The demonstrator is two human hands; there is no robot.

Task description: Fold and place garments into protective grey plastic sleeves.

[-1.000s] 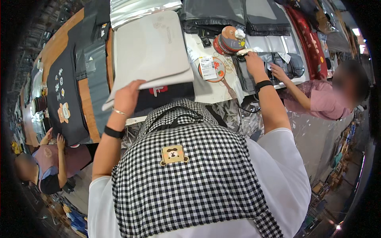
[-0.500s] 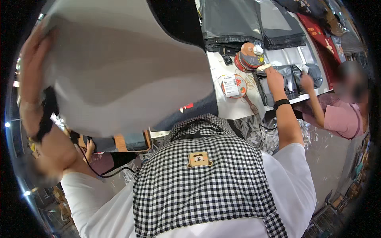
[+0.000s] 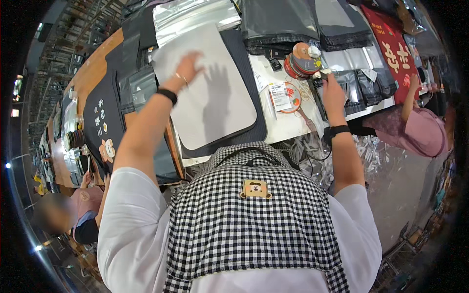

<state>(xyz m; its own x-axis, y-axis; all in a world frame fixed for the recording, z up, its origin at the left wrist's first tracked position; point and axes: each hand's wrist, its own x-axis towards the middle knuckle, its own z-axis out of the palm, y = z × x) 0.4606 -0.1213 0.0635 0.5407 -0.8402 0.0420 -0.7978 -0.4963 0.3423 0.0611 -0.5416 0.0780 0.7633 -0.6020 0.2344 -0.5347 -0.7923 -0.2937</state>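
A pale grey mat (image 3: 210, 105) with rounded corners lies flat, blank side up, on a dark ribbed mat (image 3: 256, 122) whose edge shows along its right side. Above its upper left part is my left hand (image 3: 188, 67), fingers spread and holding nothing; its shadow falls separately on the mat. My right hand (image 3: 333, 92) is closed, pinching a small whitish piece (image 3: 321, 73) beside a stack of round coasters (image 3: 303, 62). What this piece is I cannot make out. A paper label (image 3: 280, 96) lies on a round, orange-rimmed patterned item (image 3: 294, 97) left of that hand.
Clear plastic bags (image 3: 195, 19) and dark grey bags (image 3: 278, 27) lie along the far side. A dark printed mat (image 3: 102, 119) lies on the left table. Co-workers in pink stand at far left and right (image 3: 426, 129). Shredded paper (image 3: 364, 158) covers the floor.
The pale mat, raised and blurred in front of me before, now lies flat on the dark one. My left hand has let go of it and moved right. My right hand stays by the coasters.
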